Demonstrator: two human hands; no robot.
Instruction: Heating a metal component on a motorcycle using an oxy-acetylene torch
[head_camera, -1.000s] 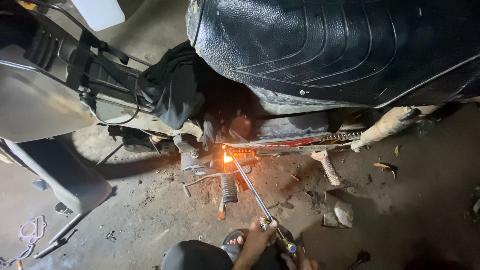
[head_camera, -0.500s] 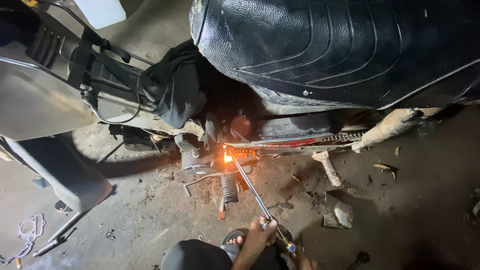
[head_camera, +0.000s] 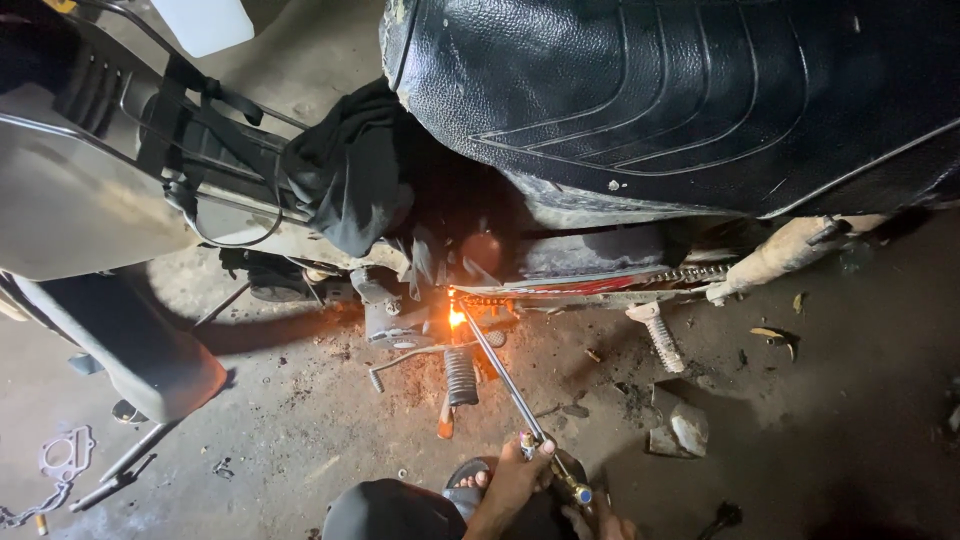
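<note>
I hold a long metal gas torch (head_camera: 500, 375) that slants up from the bottom of the view to the underside of a motorcycle. Its orange flame (head_camera: 458, 316) burns against the frame beside the drive chain (head_camera: 690, 273). My left hand (head_camera: 515, 480) is wrapped around the torch tube just above the brass valve (head_camera: 572, 490). My right hand (head_camera: 603, 523) grips the handle end below the valve and is mostly cut off by the frame's edge. A ribbed footpeg (head_camera: 460, 375) hangs just under the flame.
The black quilted seat (head_camera: 680, 90) fills the upper right, with a dark cloth (head_camera: 345, 170) draped at its left. A second footpeg (head_camera: 662, 340) and debris (head_camera: 680, 430) lie on the dirty concrete floor. My sandalled foot (head_camera: 470, 478) rests near the torch. A gasket and chain (head_camera: 45, 470) lie at lower left.
</note>
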